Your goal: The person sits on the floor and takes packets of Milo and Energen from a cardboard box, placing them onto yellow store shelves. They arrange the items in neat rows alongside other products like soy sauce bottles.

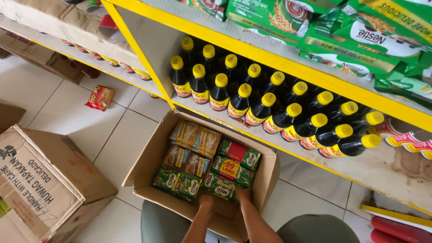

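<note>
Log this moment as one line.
left hand: on green packets | right hand: same packets | open cardboard box on floor | dark bottles on shelf

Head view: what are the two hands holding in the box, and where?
Both hands, left hand and right hand, grip the near edge of the green sachet packs inside the cardboard box.

Both hands [225, 198] sit low inside the cardboard box [148, 153]: packets [202, 162] block ahead, box walls flank each side, clearance exists only upward; bottles [270, 108] crowd the shelf [396, 171] beyond.
</note>
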